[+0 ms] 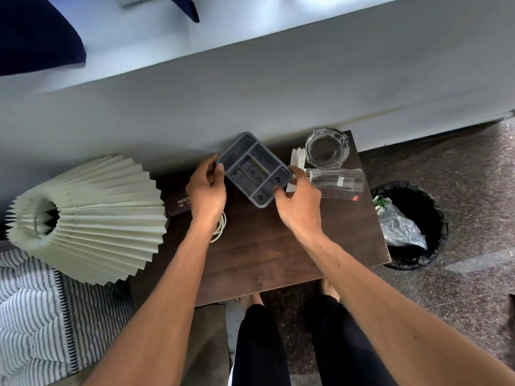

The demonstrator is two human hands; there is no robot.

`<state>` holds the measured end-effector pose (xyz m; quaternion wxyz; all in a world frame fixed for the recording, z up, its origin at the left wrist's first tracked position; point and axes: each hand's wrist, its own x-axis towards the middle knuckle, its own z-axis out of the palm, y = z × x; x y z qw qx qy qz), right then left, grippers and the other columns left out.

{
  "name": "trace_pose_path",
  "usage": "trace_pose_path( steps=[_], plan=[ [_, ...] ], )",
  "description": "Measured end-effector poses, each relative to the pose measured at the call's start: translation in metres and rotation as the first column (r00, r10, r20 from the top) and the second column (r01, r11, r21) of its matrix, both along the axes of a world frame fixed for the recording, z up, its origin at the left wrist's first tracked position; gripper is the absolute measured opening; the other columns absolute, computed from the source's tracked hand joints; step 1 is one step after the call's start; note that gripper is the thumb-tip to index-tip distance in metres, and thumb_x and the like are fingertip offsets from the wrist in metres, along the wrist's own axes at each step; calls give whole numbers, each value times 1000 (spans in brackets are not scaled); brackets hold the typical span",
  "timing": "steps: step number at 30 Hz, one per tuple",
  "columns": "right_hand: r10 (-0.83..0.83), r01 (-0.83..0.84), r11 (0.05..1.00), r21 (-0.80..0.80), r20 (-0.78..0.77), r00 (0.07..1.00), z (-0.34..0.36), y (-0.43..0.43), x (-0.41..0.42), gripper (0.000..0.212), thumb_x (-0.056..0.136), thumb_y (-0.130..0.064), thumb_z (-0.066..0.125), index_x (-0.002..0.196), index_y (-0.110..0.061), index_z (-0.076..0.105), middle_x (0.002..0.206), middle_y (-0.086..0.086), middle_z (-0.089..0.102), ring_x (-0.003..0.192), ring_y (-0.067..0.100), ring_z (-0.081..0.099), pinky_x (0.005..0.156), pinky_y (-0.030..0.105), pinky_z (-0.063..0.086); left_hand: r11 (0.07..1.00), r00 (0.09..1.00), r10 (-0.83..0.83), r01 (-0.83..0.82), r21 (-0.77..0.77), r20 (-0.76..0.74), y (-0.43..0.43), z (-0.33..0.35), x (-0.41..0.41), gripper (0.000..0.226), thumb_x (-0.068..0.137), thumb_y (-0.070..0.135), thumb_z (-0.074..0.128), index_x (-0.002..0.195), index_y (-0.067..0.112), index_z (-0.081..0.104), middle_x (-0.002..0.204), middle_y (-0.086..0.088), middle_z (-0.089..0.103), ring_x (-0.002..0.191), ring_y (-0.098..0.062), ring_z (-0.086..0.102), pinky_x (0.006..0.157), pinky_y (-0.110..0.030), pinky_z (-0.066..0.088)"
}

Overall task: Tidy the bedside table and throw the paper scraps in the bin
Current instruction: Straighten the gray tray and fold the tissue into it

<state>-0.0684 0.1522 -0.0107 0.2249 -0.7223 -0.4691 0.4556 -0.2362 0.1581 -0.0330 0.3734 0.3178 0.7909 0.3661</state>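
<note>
Bed: 1, pale sheet, runs along the far side of everything, w/ dark blue fabric on it at top left.

Worktop: 1, dark wood, btwn bed and the person's legs.

Lampshade: 1, cream, pleated, seen from above at worktop's left end. Striped cloth sits below it.

Bin: 1, round, black liner, on the floor just right of worktop. Clear plastic bag inside.

Tray: 1, grey, several compartments, at far-centre of worktop by the bed edge. Long axis diagonal, far-left to near-right. Can't tell if it's lifted or resting.

Hands: 2, both on the tray. Left hand grips the far-left short end, thumb on the corner, fingers curled behind. Right hand pinches the near-right short end, thumb on the rim.

Glass: 1, tall, clear, lying on its side at worktop's right end. Long axis approx left-right, wider end toward the bin, other end by the right hand.

Ashtray: 1, clear glass, far-right corner, just beyond the glass.

White paper: 1 stack, sheet count unclear, btwn tray and ashtray, touching the ashtray.

Case: 1, dark, pale lettering, partly under left hand.

Cord: 1 white coil, partly hidden by left wrist.
</note>
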Motion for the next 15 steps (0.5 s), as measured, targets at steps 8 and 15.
trace_pose_path(
  steps=[8, 15],
  plan=[
    [1, -1, 1000, 0, 44, 999, 4, 14, 8, 49, 87, -15, 60, 135, -19, 52, 122, 5, 69, 93, 27, 73, 87, 44, 60, 999, 998, 25, -22, 48, -52, -14, 9, 10, 22, 97, 14, 60, 117, 17, 68, 99, 5, 70, 98, -21, 72, 93, -39, 58],
    [81, -87, 994, 69, 87, 993, 3, 32, 16, 36, 92, -19, 61, 128, -16, 57, 122, 5, 70, 82, 21, 72, 83, 42, 60, 997, 993, 66, -62, 40, -101, -35, 11, 19, 18, 93, 15, 67, 112, 13, 67, 95, 0, 72, 92, -16, 71, 73, 3, 42]
  ],
)
